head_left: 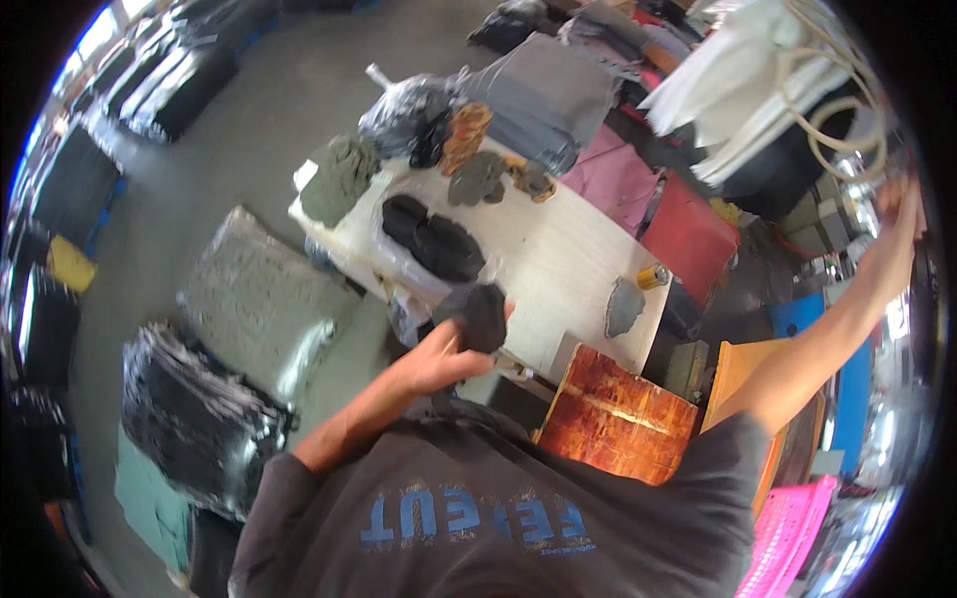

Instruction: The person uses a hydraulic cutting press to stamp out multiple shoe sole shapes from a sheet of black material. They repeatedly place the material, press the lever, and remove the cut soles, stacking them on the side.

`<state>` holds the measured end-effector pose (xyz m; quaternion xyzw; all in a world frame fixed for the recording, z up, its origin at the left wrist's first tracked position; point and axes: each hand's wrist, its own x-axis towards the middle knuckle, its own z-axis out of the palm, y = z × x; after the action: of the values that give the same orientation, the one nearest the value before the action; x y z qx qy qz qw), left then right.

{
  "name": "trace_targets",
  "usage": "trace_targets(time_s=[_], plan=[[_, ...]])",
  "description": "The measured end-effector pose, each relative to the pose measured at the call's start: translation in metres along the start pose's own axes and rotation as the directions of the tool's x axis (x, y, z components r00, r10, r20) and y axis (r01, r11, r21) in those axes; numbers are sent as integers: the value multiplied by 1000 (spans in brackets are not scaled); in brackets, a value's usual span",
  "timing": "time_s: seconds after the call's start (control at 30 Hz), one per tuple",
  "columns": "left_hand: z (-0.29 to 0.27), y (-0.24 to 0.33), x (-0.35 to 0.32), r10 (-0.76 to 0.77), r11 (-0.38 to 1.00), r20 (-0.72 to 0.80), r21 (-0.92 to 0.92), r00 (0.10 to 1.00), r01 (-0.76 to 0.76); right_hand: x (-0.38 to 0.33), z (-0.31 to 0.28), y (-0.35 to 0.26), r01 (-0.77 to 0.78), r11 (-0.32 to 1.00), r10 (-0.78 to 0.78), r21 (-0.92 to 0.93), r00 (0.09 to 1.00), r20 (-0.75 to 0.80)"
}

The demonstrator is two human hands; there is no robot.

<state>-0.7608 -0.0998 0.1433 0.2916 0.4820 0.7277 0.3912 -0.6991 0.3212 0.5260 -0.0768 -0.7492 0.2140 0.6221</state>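
Left hand (449, 361): curled, thumb and fingers gripping one black piece (475, 315). Black piece: compact and blocky, at the near-left edge of the pale table (553, 264); one corner points away from the wearer and to the right. Barely longer one way than the other; from where I stand, its long axis cannot be told.

Right hand (900, 204): at the end of an arm stretched far out to the right, near shiny metal parts (852, 174); blurred, so its spread and any hold cannot be told.

Table, beyond the left hand: dark pieces (429, 237) on clear plastic, their row slanting from far left to near right. Farther along: a grey-green heap (341, 181), a brown stack (465, 140), grey pieces (477, 179). Right end: a flat grey piece (625, 306) beside a small yellow cylinder (653, 277).

Outward: a worn reddish-brown board (618, 414) near the table's near-right corner; a pink basket (793, 528), lower right.
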Motion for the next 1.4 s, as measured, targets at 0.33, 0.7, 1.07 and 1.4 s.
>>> trace_targets(time_s=[0.33,0.7,1.07,1.4], plan=[[-1,21,90,315,775,199,510,928,-373,-302,106,-52,-184,983,63,19,431,900],[-61,52,52,34,818,282,543,959,-189,-288,140,-72,-469,761,648,-448,511,565],[-124,-87,134,-437,448,442,-648,783,616,-277,157,-133,-609,676,735,-415,595,324],[-241,-37,71,-516,621,199,-583,833,524,-360,183,-72,-863,437,874,-253,340,348]])
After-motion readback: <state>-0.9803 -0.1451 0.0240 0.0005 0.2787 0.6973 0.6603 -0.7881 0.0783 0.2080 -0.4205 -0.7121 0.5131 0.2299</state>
